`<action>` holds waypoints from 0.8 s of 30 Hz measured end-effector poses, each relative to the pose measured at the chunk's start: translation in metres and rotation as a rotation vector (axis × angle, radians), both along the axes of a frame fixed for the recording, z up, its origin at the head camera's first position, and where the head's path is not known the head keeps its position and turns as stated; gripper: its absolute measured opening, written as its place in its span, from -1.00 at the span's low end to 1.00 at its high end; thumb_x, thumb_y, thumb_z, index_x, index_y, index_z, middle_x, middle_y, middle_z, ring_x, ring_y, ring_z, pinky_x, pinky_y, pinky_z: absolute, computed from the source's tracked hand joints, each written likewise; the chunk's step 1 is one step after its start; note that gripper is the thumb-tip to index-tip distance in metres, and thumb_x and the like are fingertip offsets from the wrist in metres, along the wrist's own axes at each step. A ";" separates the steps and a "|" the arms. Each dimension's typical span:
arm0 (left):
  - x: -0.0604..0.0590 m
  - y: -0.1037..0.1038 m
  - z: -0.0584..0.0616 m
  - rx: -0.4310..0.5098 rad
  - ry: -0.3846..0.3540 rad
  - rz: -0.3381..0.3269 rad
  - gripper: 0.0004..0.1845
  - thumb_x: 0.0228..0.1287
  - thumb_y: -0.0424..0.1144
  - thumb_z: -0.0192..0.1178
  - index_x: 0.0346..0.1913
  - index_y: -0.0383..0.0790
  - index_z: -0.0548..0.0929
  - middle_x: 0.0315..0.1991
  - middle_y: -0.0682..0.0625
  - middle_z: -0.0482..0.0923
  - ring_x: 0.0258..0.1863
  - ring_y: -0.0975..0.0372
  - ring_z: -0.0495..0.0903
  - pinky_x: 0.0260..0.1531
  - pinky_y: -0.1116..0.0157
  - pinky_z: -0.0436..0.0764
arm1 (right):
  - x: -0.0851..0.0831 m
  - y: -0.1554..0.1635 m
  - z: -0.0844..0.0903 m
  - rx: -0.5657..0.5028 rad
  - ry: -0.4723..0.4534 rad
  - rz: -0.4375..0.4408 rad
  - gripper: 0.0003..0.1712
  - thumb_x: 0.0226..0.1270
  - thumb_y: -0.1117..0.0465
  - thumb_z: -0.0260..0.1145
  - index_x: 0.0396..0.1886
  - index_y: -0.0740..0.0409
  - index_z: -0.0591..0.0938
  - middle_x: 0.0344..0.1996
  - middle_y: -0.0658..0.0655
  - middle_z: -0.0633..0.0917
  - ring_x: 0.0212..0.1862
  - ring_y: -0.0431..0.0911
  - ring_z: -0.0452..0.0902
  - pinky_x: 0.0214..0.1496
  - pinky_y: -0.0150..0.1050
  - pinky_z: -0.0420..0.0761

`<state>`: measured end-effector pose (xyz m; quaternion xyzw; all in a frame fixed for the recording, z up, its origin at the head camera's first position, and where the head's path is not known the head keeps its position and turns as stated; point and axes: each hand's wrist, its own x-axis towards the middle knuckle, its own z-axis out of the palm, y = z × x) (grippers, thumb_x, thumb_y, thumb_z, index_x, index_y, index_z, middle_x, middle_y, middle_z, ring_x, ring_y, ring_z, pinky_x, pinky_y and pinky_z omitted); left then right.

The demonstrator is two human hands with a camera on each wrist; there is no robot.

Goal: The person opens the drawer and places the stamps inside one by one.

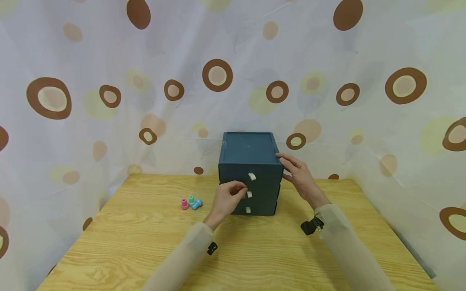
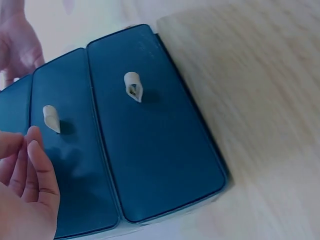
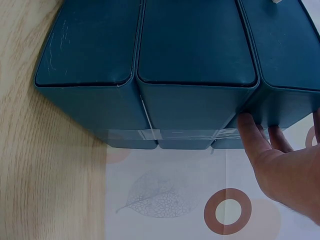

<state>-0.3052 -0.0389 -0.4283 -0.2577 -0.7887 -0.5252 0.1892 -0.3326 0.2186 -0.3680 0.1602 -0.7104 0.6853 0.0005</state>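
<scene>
The upright dark-blue drawer cabinet (image 1: 251,169) stands at the table's (image 1: 145,250) twelve o'clock, drawers facing the person. The left hand (image 1: 227,200) pinches the middle knob (image 1: 249,194); the right hand (image 1: 300,176), fingers straight, presses its three o'clock side.

Head view high, frontal; wrist views close, flanking shared drawer box (image 1: 250,173)

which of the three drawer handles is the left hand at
The middle handle. The left hand has its fingertips right beside it, while the top handle and the bottom handle of the blue drawer box sit clear of the fingers.
</scene>
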 end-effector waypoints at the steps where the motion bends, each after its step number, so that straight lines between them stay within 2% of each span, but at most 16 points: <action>1: 0.000 0.000 -0.001 -0.006 -0.011 0.000 -0.89 0.34 -0.29 0.26 -0.19 -0.22 0.75 -0.38 -0.10 0.74 -0.45 0.09 0.70 -0.44 0.41 0.61 | 0.000 0.000 0.000 -0.001 0.001 0.000 -0.34 0.53 -0.10 0.07 0.45 0.15 0.32 0.55 0.16 0.09 0.57 0.13 -0.08 0.48 0.18 0.17; 12: 0.001 -0.001 -0.011 -0.098 -0.103 0.027 -0.86 0.34 -0.23 0.26 -0.15 -0.15 0.78 -0.30 -0.01 0.76 -0.40 0.29 0.70 -0.40 0.39 0.64 | -0.002 0.000 -0.002 -0.006 -0.003 -0.007 -0.35 0.50 -0.12 0.10 0.44 0.11 0.34 0.55 0.16 0.11 0.56 0.11 -0.06 0.48 0.19 0.17; 17: 0.000 0.001 -0.012 -0.101 -0.124 0.028 -0.80 0.28 -0.16 0.33 -0.10 -0.12 0.78 -0.23 -0.01 0.77 -0.33 0.27 0.73 -0.33 0.40 0.67 | -0.003 0.000 -0.003 0.000 0.005 -0.003 -0.36 0.52 -0.10 0.08 0.44 0.12 0.34 0.54 0.17 0.11 0.57 0.12 -0.07 0.47 0.21 0.16; 24: -0.001 0.004 -0.013 -0.077 -0.189 -0.001 -0.76 0.25 -0.16 0.36 -0.06 -0.14 0.78 -0.21 -0.04 0.77 -0.36 0.29 0.73 -0.40 0.40 0.67 | -0.001 0.000 -0.001 -0.006 0.006 0.000 -0.36 0.53 -0.10 0.07 0.45 0.13 0.33 0.55 0.18 0.09 0.56 0.14 -0.08 0.47 0.22 0.15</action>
